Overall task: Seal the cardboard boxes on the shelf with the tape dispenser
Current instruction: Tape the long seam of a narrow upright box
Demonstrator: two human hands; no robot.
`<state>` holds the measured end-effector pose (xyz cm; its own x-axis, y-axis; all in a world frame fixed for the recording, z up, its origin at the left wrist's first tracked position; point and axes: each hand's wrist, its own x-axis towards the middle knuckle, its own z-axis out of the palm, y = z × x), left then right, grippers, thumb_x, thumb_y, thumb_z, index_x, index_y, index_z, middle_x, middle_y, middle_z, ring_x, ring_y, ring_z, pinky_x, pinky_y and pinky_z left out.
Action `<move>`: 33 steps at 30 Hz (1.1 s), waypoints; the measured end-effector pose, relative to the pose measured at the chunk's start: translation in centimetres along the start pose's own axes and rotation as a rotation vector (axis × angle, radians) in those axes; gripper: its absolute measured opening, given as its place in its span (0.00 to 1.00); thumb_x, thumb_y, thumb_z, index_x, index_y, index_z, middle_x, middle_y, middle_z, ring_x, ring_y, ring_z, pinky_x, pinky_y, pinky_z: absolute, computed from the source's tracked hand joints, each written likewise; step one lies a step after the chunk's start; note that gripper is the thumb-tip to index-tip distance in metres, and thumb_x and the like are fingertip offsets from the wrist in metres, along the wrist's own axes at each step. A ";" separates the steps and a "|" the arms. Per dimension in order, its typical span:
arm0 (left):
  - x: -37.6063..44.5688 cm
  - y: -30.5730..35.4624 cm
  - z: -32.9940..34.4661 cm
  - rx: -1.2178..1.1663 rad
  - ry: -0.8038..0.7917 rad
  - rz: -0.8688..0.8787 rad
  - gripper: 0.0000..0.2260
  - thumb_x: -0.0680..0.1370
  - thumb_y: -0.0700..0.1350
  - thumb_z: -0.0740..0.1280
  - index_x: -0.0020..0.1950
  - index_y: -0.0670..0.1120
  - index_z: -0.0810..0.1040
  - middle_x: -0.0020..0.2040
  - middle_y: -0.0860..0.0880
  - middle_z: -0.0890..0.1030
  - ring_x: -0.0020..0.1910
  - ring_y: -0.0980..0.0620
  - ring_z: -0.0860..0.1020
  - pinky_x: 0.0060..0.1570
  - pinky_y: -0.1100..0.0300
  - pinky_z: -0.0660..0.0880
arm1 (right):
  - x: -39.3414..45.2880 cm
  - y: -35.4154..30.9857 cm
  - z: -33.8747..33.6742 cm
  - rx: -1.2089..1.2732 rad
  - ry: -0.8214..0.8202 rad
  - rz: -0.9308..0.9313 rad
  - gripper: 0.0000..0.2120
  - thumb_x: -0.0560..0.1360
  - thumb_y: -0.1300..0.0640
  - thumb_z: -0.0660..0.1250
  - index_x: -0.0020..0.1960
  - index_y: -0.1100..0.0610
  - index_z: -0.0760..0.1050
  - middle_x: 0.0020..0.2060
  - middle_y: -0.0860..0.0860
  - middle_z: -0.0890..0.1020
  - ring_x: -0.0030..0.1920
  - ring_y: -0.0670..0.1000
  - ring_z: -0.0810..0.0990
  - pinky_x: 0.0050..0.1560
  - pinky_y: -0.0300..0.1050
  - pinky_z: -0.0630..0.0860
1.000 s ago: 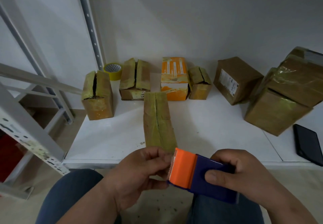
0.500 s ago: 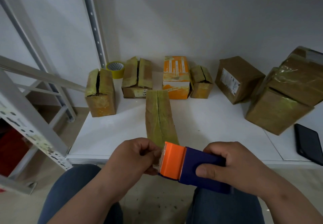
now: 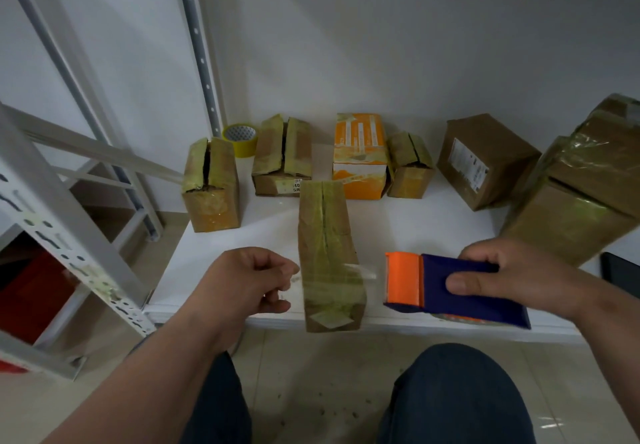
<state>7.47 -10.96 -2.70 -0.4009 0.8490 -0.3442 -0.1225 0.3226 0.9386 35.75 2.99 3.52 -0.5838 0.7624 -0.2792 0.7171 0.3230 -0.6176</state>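
A long cardboard box (image 3: 327,253) lies on the white shelf (image 3: 242,236), its near end at the front edge and its top seam split. My right hand (image 3: 512,274) grips the blue and orange tape dispenser (image 3: 446,288) just right of the box. My left hand (image 3: 252,281) pinches the free end of a clear tape strip (image 3: 360,272) on the box's left. The strip stretches across the box's near end between my hands.
Several more cardboard boxes stand along the back of the shelf, among them an orange box (image 3: 360,156) and a yellow tape roll (image 3: 240,139). A black phone (image 3: 620,277) lies at the right. Grey rack posts (image 3: 69,222) rise on the left. My knees are below.
My hands have spread apart: the left pulled the tape end to the left, the right carried the dispenser to the right, and the strip now spans the box.
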 end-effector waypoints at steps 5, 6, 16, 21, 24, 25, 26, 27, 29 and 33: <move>1.2 -0.9 0.7 -0.015 0.087 -0.002 0.05 0.76 0.35 0.70 0.43 0.41 0.85 0.30 0.47 0.78 0.33 0.48 0.74 0.36 0.58 0.80 | 2.2 -0.7 -1.0 -0.060 -0.076 0.060 0.20 0.61 0.38 0.70 0.40 0.54 0.81 0.31 0.47 0.84 0.31 0.44 0.81 0.32 0.35 0.71; 1.4 -1.1 0.8 -0.021 0.102 -0.007 0.05 0.75 0.35 0.70 0.42 0.41 0.85 0.30 0.47 0.79 0.34 0.47 0.74 0.36 0.58 0.80 | 2.7 -0.7 -1.0 -0.071 -0.083 0.074 0.20 0.61 0.37 0.70 0.40 0.53 0.81 0.31 0.46 0.84 0.31 0.44 0.81 0.32 0.35 0.71; 2.3 -2.6 1.6 -0.035 0.174 -0.036 0.05 0.75 0.37 0.72 0.40 0.45 0.85 0.30 0.47 0.81 0.29 0.53 0.74 0.37 0.56 0.81 | 5.9 -0.5 -1.0 -0.205 -0.151 0.078 0.23 0.60 0.34 0.69 0.43 0.51 0.81 0.36 0.48 0.84 0.37 0.47 0.84 0.36 0.37 0.77; 2.5 -3.4 2.1 -0.071 0.164 -0.098 0.05 0.75 0.37 0.71 0.41 0.44 0.85 0.30 0.48 0.81 0.29 0.53 0.73 0.37 0.56 0.81 | 6.8 0.2 -0.6 -0.256 -0.170 0.112 0.20 0.64 0.35 0.71 0.42 0.51 0.80 0.36 0.48 0.84 0.36 0.47 0.83 0.35 0.37 0.76; 2.4 -3.8 2.3 -0.115 0.141 -0.155 0.04 0.75 0.36 0.71 0.43 0.42 0.85 0.30 0.46 0.80 0.32 0.50 0.72 0.37 0.54 0.81 | 7.1 0.6 -0.4 -0.271 -0.193 0.123 0.20 0.65 0.35 0.71 0.44 0.51 0.80 0.38 0.48 0.84 0.38 0.47 0.84 0.37 0.38 0.78; 2.3 -3.9 2.5 -0.137 0.133 -0.176 0.03 0.75 0.36 0.71 0.43 0.41 0.85 0.31 0.46 0.80 0.33 0.50 0.72 0.38 0.54 0.81 | 7.3 0.7 -0.2 -0.271 -0.200 0.125 0.20 0.66 0.36 0.71 0.45 0.52 0.80 0.39 0.48 0.84 0.39 0.48 0.84 0.38 0.38 0.78; 2.3 -4.0 2.6 -0.157 0.126 -0.196 0.03 0.76 0.37 0.71 0.44 0.40 0.84 0.32 0.45 0.80 0.33 0.50 0.71 0.38 0.53 0.81 | 7.4 0.9 -0.1 -0.268 -0.205 0.125 0.20 0.66 0.36 0.71 0.46 0.52 0.80 0.39 0.48 0.84 0.40 0.48 0.84 0.39 0.38 0.78; 2.2 -4.1 2.7 -0.174 0.120 -0.216 0.04 0.76 0.38 0.71 0.44 0.38 0.84 0.33 0.45 0.79 0.33 0.51 0.71 0.38 0.53 0.81 | 7.5 1.0 0.0 -0.262 -0.208 0.125 0.20 0.67 0.37 0.71 0.46 0.52 0.80 0.39 0.49 0.84 0.40 0.48 0.84 0.39 0.38 0.78; 2.2 -4.2 2.9 -0.191 0.122 -0.254 0.06 0.77 0.40 0.70 0.43 0.37 0.83 0.34 0.45 0.79 0.33 0.51 0.70 0.38 0.53 0.81 | 7.7 1.2 0.1 -0.241 -0.212 0.125 0.20 0.66 0.37 0.71 0.46 0.53 0.80 0.39 0.49 0.84 0.40 0.49 0.84 0.39 0.38 0.78; 2.1 -3.8 3.1 -0.057 0.101 -0.234 0.07 0.78 0.43 0.69 0.44 0.42 0.85 0.36 0.46 0.80 0.37 0.51 0.72 0.35 0.56 0.80 | 8.0 1.5 0.3 -0.198 -0.231 0.139 0.20 0.65 0.37 0.71 0.45 0.52 0.80 0.39 0.48 0.84 0.40 0.49 0.84 0.38 0.39 0.77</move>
<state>9.92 -9.16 -7.09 -0.4441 0.7067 -0.5508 -0.2727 0.4790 0.8344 32.03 9.35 0.13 -0.5300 0.6665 -0.5242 0.8427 0.3448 -0.4135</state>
